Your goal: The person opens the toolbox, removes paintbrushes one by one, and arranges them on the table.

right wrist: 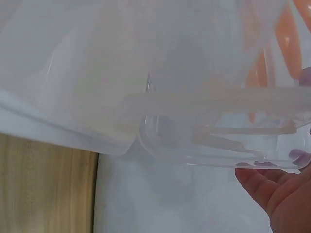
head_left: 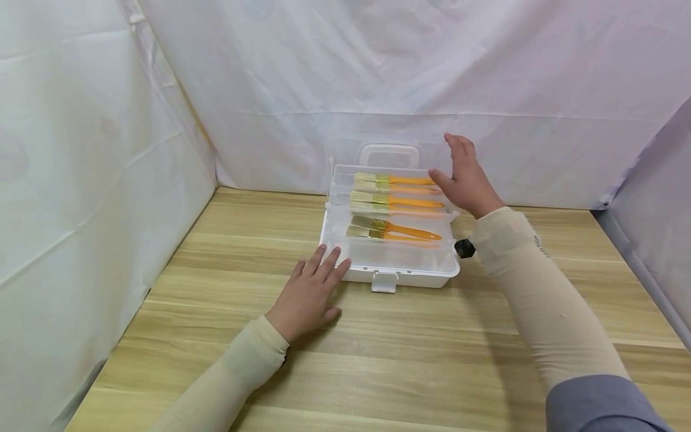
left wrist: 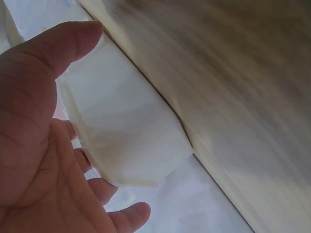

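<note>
A white plastic storage box stands on the table with its clear lid raised and its tiered trays spread. Paintbrushes with orange handles and pale bristles lie across the tiers. My left hand reaches its outspread fingers to the box's front left corner; in the left wrist view they lie along the white side wall. At the raised lid's right edge is my right hand, fingers extended upward and thumb pointing left. The right wrist view has its fingers against the clear plastic, part of them seen through it.
A white latch hangs at the box's front. A white handle shows on the raised lid. White cloth hangs behind the wood-grain table and along both sides. A small black object sits under the right wrist.
</note>
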The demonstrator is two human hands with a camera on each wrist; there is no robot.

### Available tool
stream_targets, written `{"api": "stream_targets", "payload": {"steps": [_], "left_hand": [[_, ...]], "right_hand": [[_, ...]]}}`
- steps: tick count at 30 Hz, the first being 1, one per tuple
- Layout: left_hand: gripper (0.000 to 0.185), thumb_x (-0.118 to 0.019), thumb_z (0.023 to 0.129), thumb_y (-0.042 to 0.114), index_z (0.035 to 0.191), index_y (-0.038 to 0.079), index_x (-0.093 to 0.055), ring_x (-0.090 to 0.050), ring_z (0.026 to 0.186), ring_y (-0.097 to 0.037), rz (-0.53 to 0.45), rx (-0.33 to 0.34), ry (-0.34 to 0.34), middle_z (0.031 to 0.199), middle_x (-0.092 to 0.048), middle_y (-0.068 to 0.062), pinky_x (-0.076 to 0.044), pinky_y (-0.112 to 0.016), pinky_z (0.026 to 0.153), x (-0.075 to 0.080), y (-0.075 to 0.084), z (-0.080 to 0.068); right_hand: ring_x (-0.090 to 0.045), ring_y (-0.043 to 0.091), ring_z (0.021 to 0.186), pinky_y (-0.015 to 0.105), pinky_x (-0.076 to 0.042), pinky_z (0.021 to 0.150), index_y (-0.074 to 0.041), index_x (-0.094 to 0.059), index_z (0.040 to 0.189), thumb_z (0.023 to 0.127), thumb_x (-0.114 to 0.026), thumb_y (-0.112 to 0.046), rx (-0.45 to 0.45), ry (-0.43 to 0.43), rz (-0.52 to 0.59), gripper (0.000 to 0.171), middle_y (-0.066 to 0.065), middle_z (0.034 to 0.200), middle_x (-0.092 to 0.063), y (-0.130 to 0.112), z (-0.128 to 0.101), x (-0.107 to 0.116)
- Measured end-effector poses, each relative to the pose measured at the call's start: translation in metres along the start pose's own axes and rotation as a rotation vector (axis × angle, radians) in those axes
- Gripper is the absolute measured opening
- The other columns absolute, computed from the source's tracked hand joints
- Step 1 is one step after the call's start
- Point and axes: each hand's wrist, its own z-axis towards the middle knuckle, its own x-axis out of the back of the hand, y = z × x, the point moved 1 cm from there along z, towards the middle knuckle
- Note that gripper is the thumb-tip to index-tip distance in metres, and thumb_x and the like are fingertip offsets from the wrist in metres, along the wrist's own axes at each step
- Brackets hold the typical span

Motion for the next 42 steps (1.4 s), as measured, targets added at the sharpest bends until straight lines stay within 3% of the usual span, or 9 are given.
{"api": "stream_targets", "payload": {"steps": [10,18,25,33,36,42], "left_hand": [[0.095,-0.076,0.080,0.049,0.156,0.014,-0.031,-0.013,0.150,-0.035,-0.013,-0.001,0.005,0.162,-0.022,-0.012,-0.035,-0.059,0.106,0.002,0.001,0.000],[0.095,-0.076,0.081,0.049,0.157,0.014,-0.031,-0.012,0.150,-0.035,-0.020,-0.006,0.005,0.163,-0.022,-0.012,-0.035,-0.059,0.106,0.002,0.002,0.000],[0.094,-0.076,0.081,0.048,0.157,0.015,-0.030,-0.012,0.150,-0.035,-0.032,-0.003,0.004,0.162,-0.022,-0.012,-0.036,-0.059,0.106,0.003,0.003,0.000],[0.093,-0.075,0.082,0.048,0.156,0.014,-0.031,-0.013,0.150,-0.036,-0.016,-0.008,0.013,0.162,-0.023,-0.013,-0.038,-0.057,0.104,0.004,0.003,0.001],[0.093,-0.075,0.082,0.048,0.157,0.015,-0.031,-0.013,0.150,-0.036,-0.013,-0.008,0.014,0.162,-0.023,-0.013,-0.039,-0.057,0.104,0.004,0.003,0.002],[0.094,-0.075,0.082,0.049,0.157,0.015,-0.031,-0.013,0.150,-0.036,-0.025,-0.001,0.006,0.162,-0.022,-0.013,-0.039,-0.057,0.104,0.003,0.003,0.000]], "right_hand": [[-0.030,0.038,0.143,0.059,-0.029,0.111,-0.029,-0.006,0.161,0.103,-0.043,-0.044,-0.036,0.055,0.117,0.070,0.000,0.165,-0.006,0.007,0.002,-0.001],[-0.025,0.037,0.145,0.061,-0.025,0.112,-0.035,-0.003,0.160,0.102,-0.043,-0.046,-0.086,0.038,0.183,0.071,-0.003,0.166,-0.004,0.012,0.003,-0.001],[-0.011,0.028,0.150,0.052,-0.012,0.118,-0.035,0.003,0.159,0.103,-0.035,-0.048,-0.121,0.021,0.235,0.069,-0.004,0.166,0.000,0.017,0.007,-0.001],[-0.007,0.027,0.151,0.051,-0.009,0.119,-0.038,0.006,0.158,0.105,-0.030,-0.045,-0.144,-0.017,0.304,0.064,-0.012,0.165,0.001,0.023,0.006,0.000],[-0.010,0.028,0.150,0.054,-0.013,0.117,-0.039,0.008,0.158,0.106,-0.029,-0.043,-0.170,-0.031,0.332,0.063,-0.006,0.166,-0.002,0.027,0.005,0.000],[-0.036,0.030,0.138,0.054,-0.034,0.109,-0.033,-0.003,0.160,0.107,-0.031,-0.035,-0.231,-0.021,0.464,0.060,0.008,0.158,-0.024,0.039,0.003,-0.009]]}}
